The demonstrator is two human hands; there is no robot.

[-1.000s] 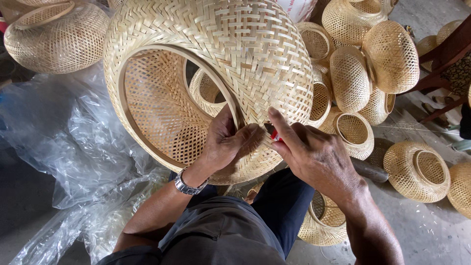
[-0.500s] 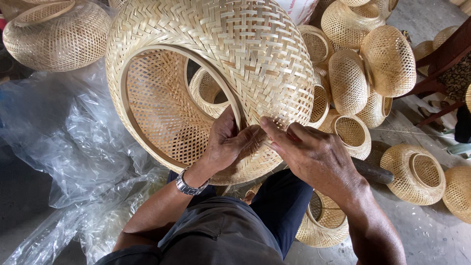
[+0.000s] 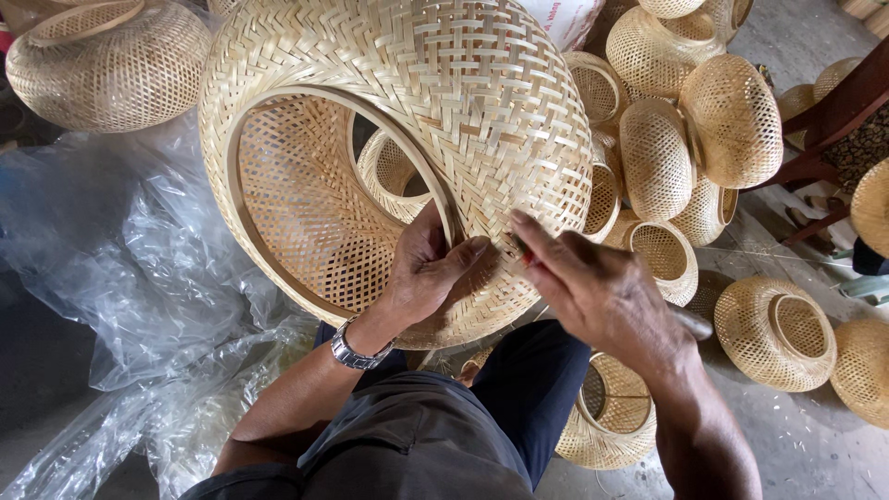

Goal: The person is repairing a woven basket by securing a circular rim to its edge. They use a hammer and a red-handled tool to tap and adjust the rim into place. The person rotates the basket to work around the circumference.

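A large woven bamboo lampshade rests tilted on my lap, its wide round opening facing left. My left hand grips the lower rim, thumb pressed on the outer weave; a metal watch sits on that wrist. My right hand presses against the weave just right of the left thumb, closed on a small tool with a red part showing between the fingers and a dark end sticking out behind the hand. What kind of tool it is stays hidden by the fingers.
Several smaller woven bamboo shades lie piled at the right, one on the concrete floor, another by my knee. A further shade sits top left. Crumpled clear plastic sheeting covers the left side. Dark wooden chair legs stand far right.
My right hand has slid a little down and right along the weave, and the red tool part shows again. The left hand keeps its grip on the rim.
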